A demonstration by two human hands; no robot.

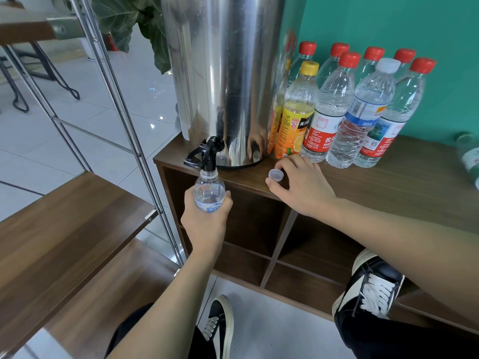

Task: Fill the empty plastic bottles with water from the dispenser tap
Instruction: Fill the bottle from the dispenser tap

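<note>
I have the uncapped bottle (209, 193) upright just off the counter's (388, 182) front left corner, its open mouth right under the black tap (207, 154) of the steel dispenser (223, 81), which stands on that corner. My left hand (204, 218) grips the bottle around its lower body, fingers and thumb wrapped round the label. I cannot tell whether water is running.

My right hand (303, 185) rests near the counter's front edge, just right of the dispenser's base, thumb and fingertips pinching the bottle's pale cap (275, 174), which sits open side up on the wood.

Behind that hand, along the counter's back edge against the green wall (388, 22), stands a cluster of capped bottles: an orange juice bottle (295, 117) with a yellow cap beside the dispenser, then several red-capped bottles (329, 110) and one white-capped bottle (363, 117). Another bottle (470, 156) shows at the far right edge, partly cut off.

Below the counter are open cubbies (259, 224). My shoes (373, 286) show on the floor.
</note>
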